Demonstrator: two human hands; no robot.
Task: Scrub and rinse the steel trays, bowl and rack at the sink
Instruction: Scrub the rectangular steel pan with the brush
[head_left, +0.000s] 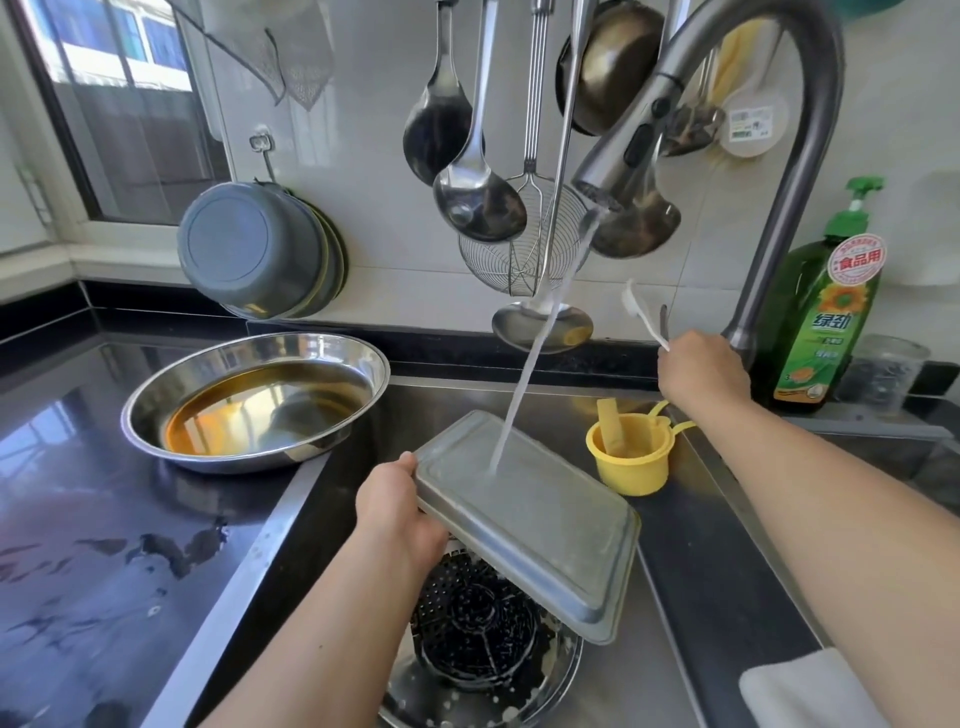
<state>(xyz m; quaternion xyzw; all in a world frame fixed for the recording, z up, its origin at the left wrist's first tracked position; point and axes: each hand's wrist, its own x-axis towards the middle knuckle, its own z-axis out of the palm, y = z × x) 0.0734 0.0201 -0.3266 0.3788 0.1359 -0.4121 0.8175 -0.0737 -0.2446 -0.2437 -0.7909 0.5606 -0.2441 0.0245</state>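
Tray (540, 525): upside down, tilted – under the water stream (524, 384).
Left hand (395, 512): grasps tray's edge.
Right hand (701, 371): clenched on white handle (644, 317) – by the tap (779, 171).

A rectangular steel tray (530, 525) sits upside down and tilted at frame centre, water striking its dull underside. Below it lies a perforated round rack (478, 623). At left, a shiny round steel bowl (254, 400) holds brownish liquid.

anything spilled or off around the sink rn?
Two things. The round steel bowl on the left counter holds brown, oily-looking liquid, unwashed. Puddles of water lie on the black counter in front of it. The steel tray, held upside down and tilted under the stream, looks deliberate.
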